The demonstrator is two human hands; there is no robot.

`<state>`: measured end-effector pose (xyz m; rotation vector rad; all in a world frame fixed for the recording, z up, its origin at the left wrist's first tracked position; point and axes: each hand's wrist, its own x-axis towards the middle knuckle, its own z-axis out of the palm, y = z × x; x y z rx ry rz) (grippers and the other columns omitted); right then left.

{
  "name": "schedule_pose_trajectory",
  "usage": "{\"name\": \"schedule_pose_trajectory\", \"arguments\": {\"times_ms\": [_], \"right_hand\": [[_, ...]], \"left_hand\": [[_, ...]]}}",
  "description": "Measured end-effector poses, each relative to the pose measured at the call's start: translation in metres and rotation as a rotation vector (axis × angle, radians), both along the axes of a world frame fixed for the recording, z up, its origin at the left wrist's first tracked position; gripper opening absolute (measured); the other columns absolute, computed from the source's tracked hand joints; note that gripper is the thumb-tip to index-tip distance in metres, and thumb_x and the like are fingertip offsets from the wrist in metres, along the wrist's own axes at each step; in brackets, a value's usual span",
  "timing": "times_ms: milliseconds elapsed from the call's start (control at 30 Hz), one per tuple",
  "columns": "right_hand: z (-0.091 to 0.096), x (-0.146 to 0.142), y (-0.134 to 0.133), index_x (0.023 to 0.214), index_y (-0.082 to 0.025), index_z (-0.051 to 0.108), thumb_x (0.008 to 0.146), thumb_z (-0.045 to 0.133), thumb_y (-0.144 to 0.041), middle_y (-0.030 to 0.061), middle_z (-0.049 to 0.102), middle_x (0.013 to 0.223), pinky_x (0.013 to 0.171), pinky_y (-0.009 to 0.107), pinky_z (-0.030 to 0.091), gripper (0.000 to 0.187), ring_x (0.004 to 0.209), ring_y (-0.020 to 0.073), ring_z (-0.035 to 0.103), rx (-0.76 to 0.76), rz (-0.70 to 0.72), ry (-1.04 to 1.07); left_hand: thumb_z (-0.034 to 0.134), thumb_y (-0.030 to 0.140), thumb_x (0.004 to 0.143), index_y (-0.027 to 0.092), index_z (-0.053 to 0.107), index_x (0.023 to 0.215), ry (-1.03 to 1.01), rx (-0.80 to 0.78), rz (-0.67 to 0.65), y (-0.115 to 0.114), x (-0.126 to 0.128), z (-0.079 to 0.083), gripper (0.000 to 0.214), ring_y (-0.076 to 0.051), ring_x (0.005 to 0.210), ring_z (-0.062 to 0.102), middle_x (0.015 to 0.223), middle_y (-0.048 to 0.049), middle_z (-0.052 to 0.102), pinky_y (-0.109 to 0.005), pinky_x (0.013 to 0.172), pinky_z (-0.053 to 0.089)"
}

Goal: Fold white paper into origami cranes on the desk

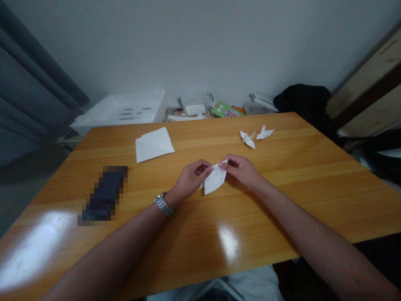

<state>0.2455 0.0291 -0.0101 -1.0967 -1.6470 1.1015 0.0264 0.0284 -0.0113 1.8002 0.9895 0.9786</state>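
A small folded piece of white paper (214, 180) is held up between my two hands, just above the table. My left hand (193, 177), with a metal watch (164, 204) on its wrist, pinches the paper's upper left edge between thumb and fingers. On the other side my right hand (240, 169) grips the upper right corner, thumb on the near face. The fingertips behind the paper are hidden. Beyond my right hand, two folded white paper cranes, a nearer crane (248, 139) and a farther crane (265, 133), rest on the table.
A stack of white paper sheets (154, 144) lies at the back left of the wooden table (300, 179). A dark, pixelated flat object (105, 194) is at the left. Behind the table's far edge are a white plastic tray (131, 106), a green booklet (226, 109) and a black cloth-like heap (305, 100).
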Motion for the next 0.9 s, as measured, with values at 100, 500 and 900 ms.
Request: {"name": "schedule_pose_trajectory", "arguments": {"times_ms": [100, 500, 900], "right_hand": [[0.002, -0.0008, -0.0006, 0.084, -0.018, 0.069, 0.088, 0.069, -0.046, 0.0016, 0.067, 0.079, 0.07, 0.029, 0.045, 0.027, 0.073, 0.0165, 0.059, -0.014, 0.004, -0.004], [0.006, -0.0027, -0.0039, 0.078, -0.02, 0.07, 0.09, 0.066, -0.048, 0.0016, 0.069, 0.078, 0.074, 0.03, 0.046, 0.031, 0.075, 0.0176, 0.06, 0.017, 0.012, -0.021], [0.0044, -0.0042, -0.0055, 0.082, -0.02, 0.069, 0.096, 0.057, -0.047, 0.0016, 0.066, 0.078, 0.073, 0.029, 0.045, 0.033, 0.076, 0.018, 0.059, 0.052, 0.056, -0.136]], "left_hand": [[0.062, 0.044, 0.095, 0.016, 0.068, 0.092, 0.005, -0.002, -0.005, -0.0002, -0.0003, 0.0007, 0.029, -0.014, 0.073, 0.062, 0.082, -0.0027, 0.069, -0.024, 0.066, 0.049], [0.061, 0.041, 0.094, 0.016, 0.065, 0.093, 0.0, 0.002, -0.028, -0.0007, 0.0005, 0.001, 0.026, -0.015, 0.075, 0.062, 0.084, -0.0032, 0.068, -0.024, 0.069, 0.05], [0.063, 0.043, 0.093, 0.016, 0.065, 0.089, -0.019, -0.028, -0.085, 0.0007, -0.0005, 0.0015, 0.027, -0.013, 0.072, 0.06, 0.081, -0.003, 0.066, -0.024, 0.066, 0.048]]}}
